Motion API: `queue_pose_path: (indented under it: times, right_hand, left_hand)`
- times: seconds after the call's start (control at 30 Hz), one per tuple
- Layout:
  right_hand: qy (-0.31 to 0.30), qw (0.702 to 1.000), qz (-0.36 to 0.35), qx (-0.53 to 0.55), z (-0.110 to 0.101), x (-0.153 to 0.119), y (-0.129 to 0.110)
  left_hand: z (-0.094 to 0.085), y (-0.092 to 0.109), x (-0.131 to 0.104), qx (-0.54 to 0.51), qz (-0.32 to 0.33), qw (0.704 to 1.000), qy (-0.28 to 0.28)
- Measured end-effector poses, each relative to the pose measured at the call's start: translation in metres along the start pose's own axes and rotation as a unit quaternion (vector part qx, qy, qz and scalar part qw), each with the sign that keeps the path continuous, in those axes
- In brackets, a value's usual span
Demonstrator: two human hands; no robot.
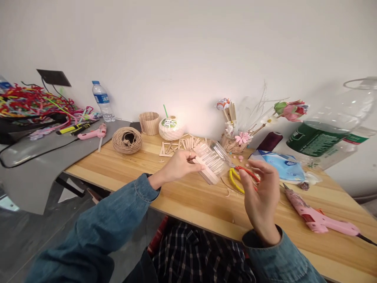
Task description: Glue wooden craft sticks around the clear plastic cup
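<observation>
A clear ribbed plastic container lies tilted over the table, with pale wooden craft sticks along its near side. My left hand is closed on it, the thumb over the sticks. To the right is my right hand, raised above the table with thumb and fingers apart and nothing visible between them. Just behind it are scissors with yellow and red handles, partly hidden by that hand. Loose craft sticks lie in a pile beyond my left hand.
Twine, a stick-covered cup and a white coconut with a straw stand at the back left. Right of centre are a flower jar, a blue packet and a large bottle. A pink glue gun lies at the right.
</observation>
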State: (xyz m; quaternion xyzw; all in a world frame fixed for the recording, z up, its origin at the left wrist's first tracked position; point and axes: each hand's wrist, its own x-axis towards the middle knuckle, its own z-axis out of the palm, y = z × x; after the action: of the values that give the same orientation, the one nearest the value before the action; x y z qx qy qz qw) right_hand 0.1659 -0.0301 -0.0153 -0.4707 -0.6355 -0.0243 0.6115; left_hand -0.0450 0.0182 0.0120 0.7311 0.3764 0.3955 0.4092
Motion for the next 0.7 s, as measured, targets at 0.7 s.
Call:
queue_pose_path:
  times: [0.7]
  right_hand:
    - [-0.030,0.992,-0.109,0.054,-0.005,-0.011,-0.043]
  left_hand:
    - [0.029,0.017,-0.046,-0.229,-0.048,0.969,0.083]
